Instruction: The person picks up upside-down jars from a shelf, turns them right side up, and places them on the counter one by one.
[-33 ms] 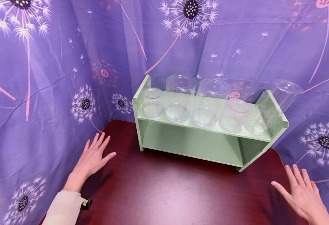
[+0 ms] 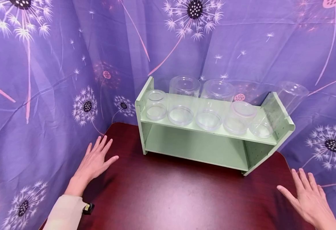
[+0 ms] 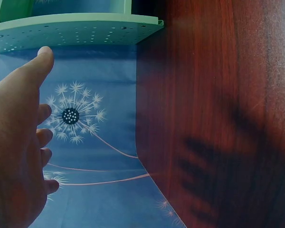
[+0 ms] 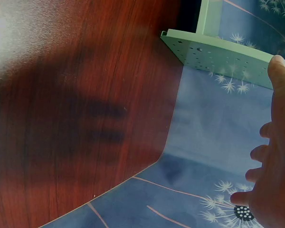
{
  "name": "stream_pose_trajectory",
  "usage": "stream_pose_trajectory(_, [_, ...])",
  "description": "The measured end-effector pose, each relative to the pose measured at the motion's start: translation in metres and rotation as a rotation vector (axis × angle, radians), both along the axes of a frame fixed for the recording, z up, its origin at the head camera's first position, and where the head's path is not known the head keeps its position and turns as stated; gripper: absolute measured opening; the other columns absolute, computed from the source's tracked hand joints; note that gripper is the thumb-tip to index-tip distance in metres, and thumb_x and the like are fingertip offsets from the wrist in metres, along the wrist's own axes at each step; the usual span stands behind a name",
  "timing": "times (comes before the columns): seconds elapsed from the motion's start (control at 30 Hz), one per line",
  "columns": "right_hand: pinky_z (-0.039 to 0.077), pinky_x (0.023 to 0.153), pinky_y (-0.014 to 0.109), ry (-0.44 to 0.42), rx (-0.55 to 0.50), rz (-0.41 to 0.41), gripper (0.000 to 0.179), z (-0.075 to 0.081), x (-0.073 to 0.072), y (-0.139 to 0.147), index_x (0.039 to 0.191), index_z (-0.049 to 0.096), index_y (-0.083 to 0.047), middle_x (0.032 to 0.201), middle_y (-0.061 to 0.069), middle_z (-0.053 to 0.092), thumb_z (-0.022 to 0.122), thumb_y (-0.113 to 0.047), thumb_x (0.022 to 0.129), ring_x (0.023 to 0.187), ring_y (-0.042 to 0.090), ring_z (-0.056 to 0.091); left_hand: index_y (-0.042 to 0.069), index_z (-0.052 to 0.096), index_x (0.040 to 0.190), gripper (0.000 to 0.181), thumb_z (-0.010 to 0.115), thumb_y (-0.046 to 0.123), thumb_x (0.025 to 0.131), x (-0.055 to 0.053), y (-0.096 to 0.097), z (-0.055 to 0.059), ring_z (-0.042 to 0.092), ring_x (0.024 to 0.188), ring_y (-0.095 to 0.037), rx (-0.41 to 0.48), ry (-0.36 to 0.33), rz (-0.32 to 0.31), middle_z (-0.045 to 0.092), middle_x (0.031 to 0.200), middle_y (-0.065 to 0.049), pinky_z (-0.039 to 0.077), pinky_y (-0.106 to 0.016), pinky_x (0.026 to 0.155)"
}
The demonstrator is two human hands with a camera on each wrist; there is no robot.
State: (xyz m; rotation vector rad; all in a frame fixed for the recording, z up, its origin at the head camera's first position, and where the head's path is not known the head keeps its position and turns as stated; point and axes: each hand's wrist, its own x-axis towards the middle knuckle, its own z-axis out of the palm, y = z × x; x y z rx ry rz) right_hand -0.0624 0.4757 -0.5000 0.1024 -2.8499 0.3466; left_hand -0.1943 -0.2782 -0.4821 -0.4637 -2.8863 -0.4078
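Observation:
My left hand (image 2: 91,163) hovers above the left side of the table with straight, spread fingers and holds nothing. Over at the right edge, my right hand (image 2: 311,199) is likewise spread and holds nothing. Between and beyond them stands a pale green two-tier shelf (image 2: 196,148). Several clear plastic jars line its upper board: a short jar (image 2: 156,107) at the left end, two taller jars (image 2: 184,102) beside it, then another short jar (image 2: 239,118). A tall clear jar (image 2: 288,95) at the right end overlaps the shelf's side panel in the head view.
The dark red wood-grain table (image 2: 168,198) carries the shelf near its back edge. A purple curtain (image 2: 104,41) with dandelion prints hangs behind and along the left side. In the wrist views, the shelf's perforated side panels (image 3: 85,33) show beyond each hand.

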Motion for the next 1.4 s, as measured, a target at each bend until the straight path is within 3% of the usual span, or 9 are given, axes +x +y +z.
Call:
stream_pose_trajectory(0.37, [0.000, 0.113, 0.079, 0.040, -0.039, -0.007, 0.086, 0.011, -0.008, 0.002, 0.161, 0.014, 0.006, 0.164, 0.036, 0.010, 0.061, -0.036, 0.103, 0.153, 0.050, -0.007, 0.001, 0.035, 0.160, 0.083, 0.059, 0.054, 0.101, -0.001, 0.007, -0.002, 0.011, 0.156, -0.041, 0.067, 0.018, 0.002, 0.023, 0.167, -0.023, 0.009, -0.065, 0.122])
stream_pose_trajectory(0.5, [0.000, 0.122, 0.066, 0.095, -0.167, 0.037, 0.079, 0.017, -0.013, -0.001, 0.157, 0.019, 0.014, 0.158, 0.043, 0.018, 0.061, -0.025, 0.103, 0.151, 0.055, 0.004, -0.001, 0.033, 0.160, 0.078, 0.058, 0.048, 0.104, 0.001, 0.011, -0.002, 0.014, 0.156, -0.041, 0.174, 0.017, 0.007, 0.023, 0.168, -0.022, 0.015, -0.063, 0.122])
stream_pose_trajectory(0.57, [-0.001, 0.127, 0.048, 0.097, -0.242, 0.035, 0.074, 0.020, -0.013, -0.003, 0.158, 0.019, 0.013, 0.155, 0.046, 0.021, 0.058, -0.021, 0.105, 0.152, 0.052, 0.008, -0.001, 0.032, 0.160, 0.074, 0.058, 0.042, 0.105, 0.000, 0.014, 0.000, 0.016, 0.155, -0.040, 0.259, 0.028, 0.004, 0.025, 0.167, -0.021, 0.018, -0.060, 0.123])
stream_pose_trajectory(0.67, [0.009, 0.119, 0.013, 0.088, -0.359, -0.006, 0.067, 0.028, -0.013, -0.006, 0.161, 0.020, 0.007, 0.159, 0.036, 0.028, 0.052, -0.019, 0.108, 0.152, 0.011, 0.022, 0.000, 0.033, 0.160, 0.069, 0.059, 0.034, 0.106, -0.002, 0.023, 0.006, 0.024, 0.153, -0.039, 0.396, 0.064, -0.011, 0.028, 0.166, -0.019, 0.022, -0.052, 0.124])
stream_pose_trajectory(0.73, [0.015, 0.105, -0.001, 0.090, -0.430, -0.027, 0.064, 0.034, -0.013, -0.007, 0.162, 0.021, 0.002, 0.165, 0.009, 0.035, 0.049, -0.018, 0.109, 0.136, -0.014, 0.029, 0.001, 0.034, 0.160, 0.066, 0.060, 0.029, 0.106, -0.004, 0.030, 0.012, 0.029, 0.151, -0.038, 0.476, 0.087, -0.017, 0.031, 0.166, -0.017, 0.023, -0.041, 0.125])
stream_pose_trajectory(0.8, [0.024, 0.093, -0.005, 0.114, -0.512, -0.009, 0.059, 0.039, -0.015, -0.008, 0.162, 0.025, 0.000, 0.156, -0.016, 0.043, 0.048, -0.015, 0.110, 0.117, -0.026, 0.036, 0.002, 0.037, 0.159, 0.063, 0.060, 0.026, 0.106, -0.005, 0.037, 0.019, 0.034, 0.149, -0.038, 0.549, 0.115, -0.012, 0.034, 0.165, -0.015, 0.024, -0.028, 0.123])
stream_pose_trajectory(0.9, [0.035, 0.092, -0.001, 0.157, -0.671, 0.081, 0.052, 0.047, -0.021, -0.011, 0.161, 0.033, -0.006, 0.138, -0.031, 0.050, 0.045, -0.006, 0.110, 0.112, -0.021, 0.050, 0.003, 0.039, 0.158, 0.059, 0.061, 0.018, 0.105, -0.008, 0.045, 0.033, 0.040, 0.145, -0.038, 0.666, 0.146, -0.014, 0.036, 0.165, -0.013, 0.029, -0.013, 0.115])
stream_pose_trajectory(1.13, [0.047, 0.097, 0.010, 0.198, -1.226, 0.419, 0.045, 0.065, -0.026, -0.012, 0.148, 0.050, -0.008, 0.133, -0.005, 0.068, 0.033, 0.006, 0.109, 0.110, 0.004, 0.069, 0.002, 0.038, 0.158, 0.059, 0.061, 0.007, 0.104, -0.020, 0.066, 0.064, 0.040, 0.146, -0.035, 0.851, 0.132, -0.081, 0.035, 0.165, -0.011, 0.037, -0.012, 0.109])
stream_pose_trajectory(1.4, [0.050, 0.102, 0.023, 0.310, -1.417, 0.700, 0.043, 0.100, -0.040, -0.011, 0.147, 0.039, 0.017, 0.138, 0.018, 0.064, 0.023, 0.012, 0.108, 0.122, 0.021, 0.065, 0.008, 0.037, 0.160, 0.062, 0.063, 0.009, 0.103, -0.042, 0.092, 0.103, 0.042, 0.146, -0.028, 0.877, 0.136, -0.132, 0.036, 0.164, -0.007, 0.040, -0.034, 0.116])
